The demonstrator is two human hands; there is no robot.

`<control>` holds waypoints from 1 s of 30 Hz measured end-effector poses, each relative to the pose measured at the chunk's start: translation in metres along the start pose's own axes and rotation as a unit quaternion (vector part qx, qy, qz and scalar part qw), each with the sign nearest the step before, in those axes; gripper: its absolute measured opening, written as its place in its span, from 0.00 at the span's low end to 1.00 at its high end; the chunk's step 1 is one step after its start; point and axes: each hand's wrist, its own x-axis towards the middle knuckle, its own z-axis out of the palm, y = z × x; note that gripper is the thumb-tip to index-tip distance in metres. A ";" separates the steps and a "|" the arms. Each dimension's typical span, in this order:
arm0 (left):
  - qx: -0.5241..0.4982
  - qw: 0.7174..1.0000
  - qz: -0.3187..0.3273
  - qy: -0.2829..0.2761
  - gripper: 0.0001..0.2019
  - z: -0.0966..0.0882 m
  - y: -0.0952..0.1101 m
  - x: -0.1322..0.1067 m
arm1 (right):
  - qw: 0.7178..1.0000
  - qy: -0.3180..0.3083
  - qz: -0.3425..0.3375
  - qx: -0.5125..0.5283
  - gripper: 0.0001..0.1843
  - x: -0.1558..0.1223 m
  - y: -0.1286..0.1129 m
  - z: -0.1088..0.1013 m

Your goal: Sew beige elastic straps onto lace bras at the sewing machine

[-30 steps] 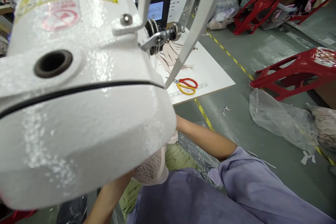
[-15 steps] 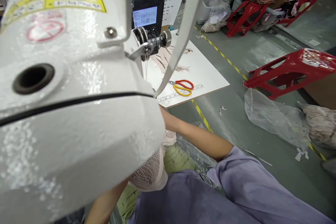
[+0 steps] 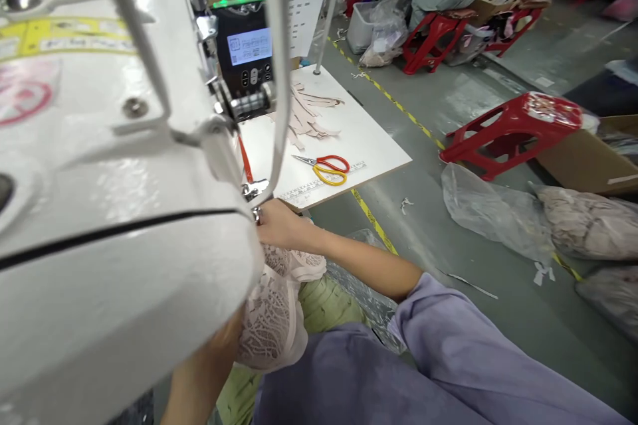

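A white sewing machine head (image 3: 124,265) fills the left side and hides much of my hands. My right hand (image 3: 280,226) is beside the needle area, its back showing and its fingers out of sight behind the machine. Below it, a pale pink lace bra (image 3: 272,322) hangs toward my lap, its cups facing up. My left hand (image 3: 232,335) is mostly covered by the machine head; only the wrist and forearm show, close to the bra's left side. What the fingers of either hand hold is hidden.
On the white table (image 3: 379,153) lie scissors (image 3: 331,169) with red and yellow handles and pale fabric strips (image 3: 312,113). A control panel (image 3: 244,53) stands behind the machine. A red stool (image 3: 513,129), plastic bags (image 3: 498,206) and a cardboard box (image 3: 588,153) are on the floor.
The view has shifted right, so the machine sits further left. The back of my right hand, hidden by the machine before, now shows near the needle area, and more of the lace is visible.
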 end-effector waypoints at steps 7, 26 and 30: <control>0.078 0.993 0.084 0.033 0.15 -0.001 -0.010 -0.004 | 0.989 0.042 -0.093 -0.106 0.04 0.003 0.011 0.004; 0.115 0.974 0.171 0.090 0.11 0.009 -0.018 -0.014 | 0.981 0.088 -0.136 -0.107 0.05 0.003 0.018 0.010; 0.130 0.975 0.158 0.085 0.13 0.009 -0.022 -0.016 | 0.978 0.095 -0.147 -0.115 0.07 0.003 0.023 0.012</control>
